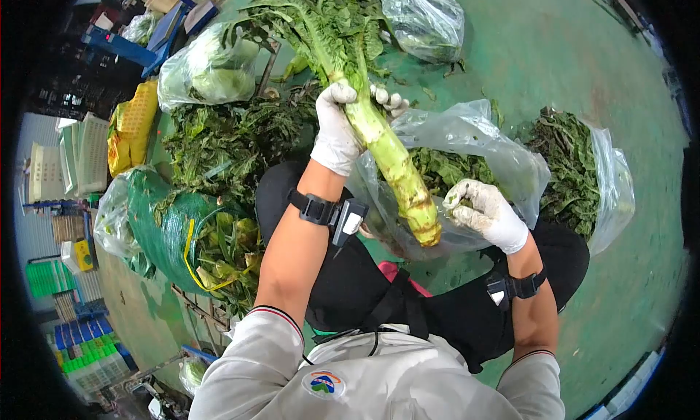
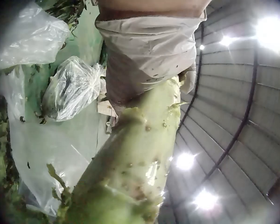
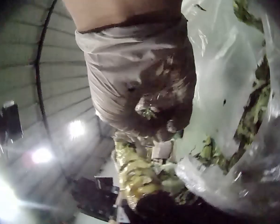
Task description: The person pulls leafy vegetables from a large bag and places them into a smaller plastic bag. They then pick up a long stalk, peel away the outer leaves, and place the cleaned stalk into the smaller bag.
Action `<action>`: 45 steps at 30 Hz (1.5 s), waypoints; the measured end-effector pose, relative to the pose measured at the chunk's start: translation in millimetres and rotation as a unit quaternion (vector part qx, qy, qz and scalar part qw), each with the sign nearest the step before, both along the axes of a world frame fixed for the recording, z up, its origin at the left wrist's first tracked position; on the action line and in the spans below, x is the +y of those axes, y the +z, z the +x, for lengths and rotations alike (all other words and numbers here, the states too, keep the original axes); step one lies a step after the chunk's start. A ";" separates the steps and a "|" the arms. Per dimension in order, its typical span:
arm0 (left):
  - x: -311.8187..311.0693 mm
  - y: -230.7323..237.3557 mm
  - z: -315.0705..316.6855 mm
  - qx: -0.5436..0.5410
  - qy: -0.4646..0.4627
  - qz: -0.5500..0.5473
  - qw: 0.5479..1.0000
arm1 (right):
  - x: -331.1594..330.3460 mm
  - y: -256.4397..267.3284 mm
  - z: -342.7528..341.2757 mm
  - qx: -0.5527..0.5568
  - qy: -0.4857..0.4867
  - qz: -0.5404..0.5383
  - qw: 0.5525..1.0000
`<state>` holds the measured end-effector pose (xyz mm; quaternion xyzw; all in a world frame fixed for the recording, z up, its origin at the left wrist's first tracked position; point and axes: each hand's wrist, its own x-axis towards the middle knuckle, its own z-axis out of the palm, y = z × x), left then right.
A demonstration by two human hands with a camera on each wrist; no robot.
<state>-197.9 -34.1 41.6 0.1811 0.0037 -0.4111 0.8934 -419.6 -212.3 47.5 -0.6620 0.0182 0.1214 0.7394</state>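
Note:
A long celtuce (image 1: 394, 165) with a leafy top (image 1: 328, 26) slants across the head view, its cut end low and near the right hand. My gloved left hand (image 1: 339, 128) grips its upper stem just below the leaves, fingers wrapped round it. In the left wrist view the pale celtuce stem (image 2: 135, 163) runs down from that glove. My gloved right hand (image 1: 487, 212) is beside the lower stem, fingers curled, with a small green leaf scrap (image 1: 465, 201) at the fingertips. Smudges mark the right glove (image 3: 140, 84) in the right wrist view.
Under the celtuce lies an open clear plastic bag (image 1: 510, 154) with leaves inside. Dark leaves (image 1: 561, 165) spill from another bag at right. Leaf heaps (image 1: 233, 143), a green sack (image 1: 168, 216) and bagged vegetables (image 1: 211, 70) lie at left. Another filled bag (image 1: 426, 19) stands ahead.

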 end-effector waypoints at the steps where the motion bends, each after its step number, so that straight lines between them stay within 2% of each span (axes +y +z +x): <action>1: 0.7 -2.3 -0.1 -0.020 -0.011 -0.019 1.000 | -3.7 -5.1 1.7 -0.040 -0.010 -0.093 0.995; 3: 1.2 -5.8 -2.0 -0.059 -0.036 -0.055 0.996 | -9.3 -19.5 5.0 -0.116 -0.031 -0.274 0.954; 4: 0.9 -1.8 -5.5 -0.074 -0.037 -0.051 0.995 | -7.7 -24.0 4.9 -0.166 -0.063 -0.357 0.917; 6: -0.6 9.4 -11.9 -0.105 -0.040 -0.044 0.993 | -1.7 -27.8 7.0 -0.259 -0.124 -0.511 0.810; 7: -2.1 10.2 -11.8 -0.114 -0.077 -0.118 0.984 | 1.2 -21.8 8.2 -0.202 -0.127 -0.438 0.867; 10: -6.4 18.3 -20.6 -0.126 -0.064 -0.078 0.987 | 7.8 -17.2 12.0 -0.182 -0.147 -0.375 0.897; 11: -9.3 14.1 -18.7 -0.129 -0.089 -0.102 0.982 | 10.9 -9.8 15.5 -0.208 -0.168 -0.390 0.881; 14: -17.9 24.7 -33.3 -0.109 -0.095 -0.075 0.987 | 21.7 1.1 23.1 -0.224 -0.206 -0.263 0.916; 18: -30.0 23.2 -44.0 -0.142 -0.151 -0.093 0.974 | 31.6 24.9 37.6 -0.135 -0.210 -0.212 0.945; 19: -35.1 31.1 -50.2 -0.185 -0.122 -0.077 0.972 | 35.5 40.1 41.7 -0.098 -0.219 -0.203 0.949; 22: -38.1 29.0 -55.1 -0.256 -0.125 -0.037 0.958 | 42.9 27.2 51.8 -0.126 -0.246 -0.118 0.954; 26: -37.3 19.9 -55.2 -0.221 -0.122 -0.053 0.966 | 44.9 26.5 52.9 -0.090 -0.257 -0.041 0.961; 32: -41.7 14.2 -53.2 -0.234 -0.153 -0.048 0.959 | 48.6 19.5 48.5 -0.097 -0.315 -0.085 0.940; 35: -41.6 23.5 -58.6 -0.197 -0.149 -0.035 0.968 | 45.9 13.7 45.8 -0.062 -0.318 -0.001 0.946; 38: -41.8 20.8 -52.5 -0.141 -0.137 -0.043 0.980 | 42.7 5.5 41.4 -0.093 -0.332 -0.013 0.938; 40: -35.3 16.5 -46.4 -0.150 -0.122 0.013 0.981 | 41.4 6.6 41.2 -0.130 -0.335 -0.124 0.925; 41: -33.6 22.0 -50.6 -0.111 -0.085 0.029 0.990 | 38.7 9.1 38.9 -0.142 -0.344 -0.185 0.910; 42: -32.9 31.6 -52.1 -0.168 -0.069 0.119 0.976 | 34.1 14.8 35.9 -0.150 -0.341 -0.278 0.886; 43: -33.6 24.3 -48.7 -0.181 -0.081 0.111 0.974 | 29.0 8.5 32.4 -0.151 -0.327 -0.321 0.876; 44: -34.2 28.5 -51.3 -0.171 -0.051 0.186 0.966 | 25.7 8.4 29.6 -0.153 -0.333 -0.321 0.873; 45: -36.3 21.1 -46.1 -0.166 -0.065 0.158 0.971 | 22.7 10.2 26.2 -0.134 -0.325 -0.325 0.878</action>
